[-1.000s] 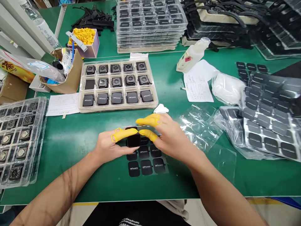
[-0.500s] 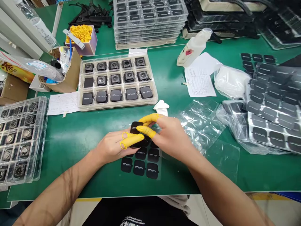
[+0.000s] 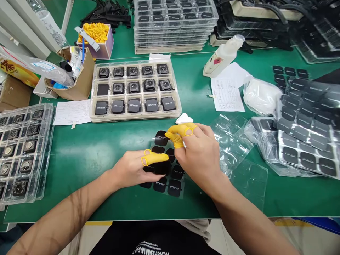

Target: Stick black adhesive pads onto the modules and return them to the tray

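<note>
My right hand (image 3: 196,148), with yellow finger cots on the thumb and forefinger, pinches the edge of a black square film sticker (image 3: 160,139) lettered HiFuture. My left hand (image 3: 132,168), also wearing yellow cots, is closed on a dark watch body (image 3: 160,168), thumb below and fingers on top; its outline blends into the stickers behind. Below both hands lies a clear sheet of black stickers (image 3: 174,188), partly covered by the left hand. Beyond them stands a cream tray (image 3: 135,117) holding watch bodies, the front row covered with HiFuture films.
Stacked clear trays of watches (image 3: 46,156) stand at left. More stacked trays (image 3: 172,35) rise at the back, near a white bottle (image 3: 224,56). Clear plastic sheets (image 3: 231,141) and sticker sheets (image 3: 305,141) lie at right. A box of yellow finger cots (image 3: 105,49) sits back left.
My right hand has drawn the sticker up and away from the watch body, its forefinger now more curled. My left hand has shifted slightly right. The whole view has shifted a little.
</note>
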